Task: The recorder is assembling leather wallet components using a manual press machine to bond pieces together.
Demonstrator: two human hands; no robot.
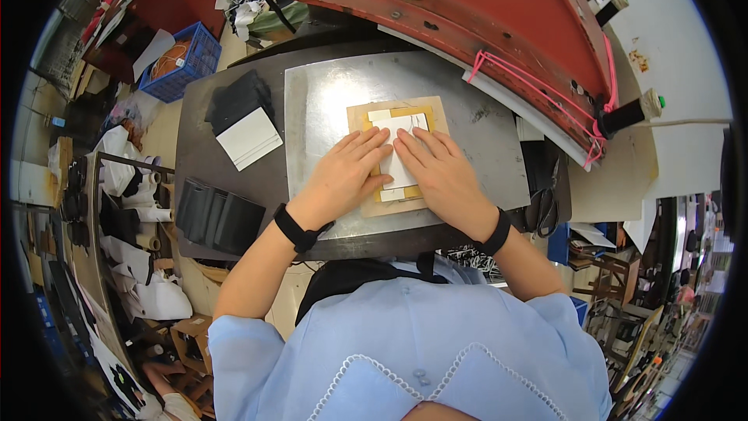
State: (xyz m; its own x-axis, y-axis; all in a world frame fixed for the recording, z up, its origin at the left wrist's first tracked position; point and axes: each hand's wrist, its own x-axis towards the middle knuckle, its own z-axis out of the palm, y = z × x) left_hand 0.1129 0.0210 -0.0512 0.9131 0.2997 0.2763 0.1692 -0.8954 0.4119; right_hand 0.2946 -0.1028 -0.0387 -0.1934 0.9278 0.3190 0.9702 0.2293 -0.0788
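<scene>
White flat sheet (403,152) on a tan square board (397,113) is being pressed by both hands, left (347,175) and right (440,171), fingers spread flat, gripping nothing, on the grey metal worktop (327,101).

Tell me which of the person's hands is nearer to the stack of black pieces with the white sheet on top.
Left. The left hand presses on the tan board, with the stack up and to its left. The right hand lies beside it, farther from the stack.
</scene>
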